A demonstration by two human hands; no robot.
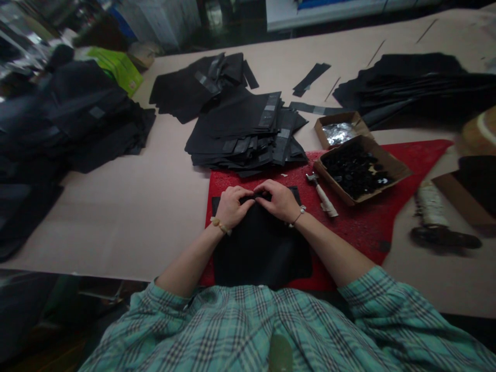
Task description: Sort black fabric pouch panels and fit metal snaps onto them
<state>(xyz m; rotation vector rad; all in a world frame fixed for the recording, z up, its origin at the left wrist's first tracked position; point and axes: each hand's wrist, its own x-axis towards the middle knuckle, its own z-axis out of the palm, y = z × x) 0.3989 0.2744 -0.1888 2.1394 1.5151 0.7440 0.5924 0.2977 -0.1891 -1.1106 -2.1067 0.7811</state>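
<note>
A black fabric piece lies in front of me on a red mat. At its far edge my left hand pinches the cloth between thumb and fingers. My right hand pinches the same edge, its fingertips almost meeting the left ones. Anything small between the fingertips is too dark to make out. To the right of my right hand lies a small hammer with a pale wrapped handle. Beside it stands a cardboard box of black round parts.
A smaller box of shiny metal pieces stands behind. Stacked black fabric pieces lie beyond my hands, with more piles at left and right. A white-wrapped tool with a dark base and another box stand at right.
</note>
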